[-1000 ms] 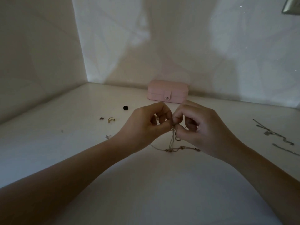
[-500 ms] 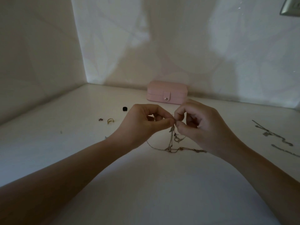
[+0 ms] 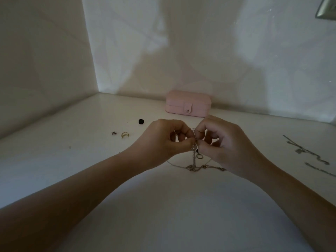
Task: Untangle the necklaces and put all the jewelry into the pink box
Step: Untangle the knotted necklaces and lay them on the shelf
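My left hand and my right hand meet above the white table, both pinching the tangled necklaces between thumb and fingertips. Chains hang down from the pinch, and their lower part lies on the table in a knot with a small ring dangling beside it. The pink box stands shut, snap fastened, against the back wall behind my hands. Two more silver chains lie on the table at the far right.
To the left lie a gold ring, a small dark earring and a black bead. A tiny piece sits further left. Walls close the table at the back and left.
Both hands have lifted the pinched chains slightly, so more chain hangs free and the small ring now shows below my right fingers. The box and loose pieces have stayed put.
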The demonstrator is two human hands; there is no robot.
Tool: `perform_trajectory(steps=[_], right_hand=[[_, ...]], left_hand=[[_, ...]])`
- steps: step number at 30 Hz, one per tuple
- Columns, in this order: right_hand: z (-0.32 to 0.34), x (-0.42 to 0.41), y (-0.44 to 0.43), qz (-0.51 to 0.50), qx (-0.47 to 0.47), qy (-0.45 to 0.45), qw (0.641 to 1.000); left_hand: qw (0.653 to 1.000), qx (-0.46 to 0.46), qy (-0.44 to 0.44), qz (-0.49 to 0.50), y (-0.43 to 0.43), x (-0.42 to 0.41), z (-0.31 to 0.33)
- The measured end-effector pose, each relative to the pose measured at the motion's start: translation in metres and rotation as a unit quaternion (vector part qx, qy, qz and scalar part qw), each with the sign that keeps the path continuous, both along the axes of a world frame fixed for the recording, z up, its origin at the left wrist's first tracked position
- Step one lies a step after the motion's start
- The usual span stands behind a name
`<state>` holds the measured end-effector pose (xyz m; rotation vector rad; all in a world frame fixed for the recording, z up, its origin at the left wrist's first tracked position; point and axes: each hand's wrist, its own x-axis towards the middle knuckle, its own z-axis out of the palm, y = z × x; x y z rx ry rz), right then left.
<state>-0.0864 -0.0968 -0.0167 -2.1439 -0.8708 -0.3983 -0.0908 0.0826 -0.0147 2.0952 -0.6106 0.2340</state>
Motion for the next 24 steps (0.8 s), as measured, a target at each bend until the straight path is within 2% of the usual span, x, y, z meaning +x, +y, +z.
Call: perform_trajectory(steps=[2, 7, 11, 19, 24], right_hand=[[0.001, -0.001, 0.001, -0.012, -0.004, -0.017, 1.0], [0.004, 0.0, -0.003, 0.033, 0.081, 0.123, 0.989], [0.005, -0.001, -0.002, 0.059, 0.101, 0.154, 0.981], [0.003, -0.006, 0.004, 0.024, 0.043, 0.073, 0.996], [0.003, -0.004, 0.002, 0.015, 0.062, 0.057, 0.996]], left_hand=[[1.0, -0.001, -0.015, 0.009, 0.001, 0.0, 0.001], [0.999, -0.033, -0.015, -0.005, 0.004, -0.002, 0.006], [0.999, -0.036, -0.003, -0.013, 0.004, -0.001, 0.006], [0.999, 0.019, -0.028, 0.005, 0.001, 0.001, -0.001], [0.999, 0.005, -0.037, 0.032, 0.0, 0.003, -0.006]])
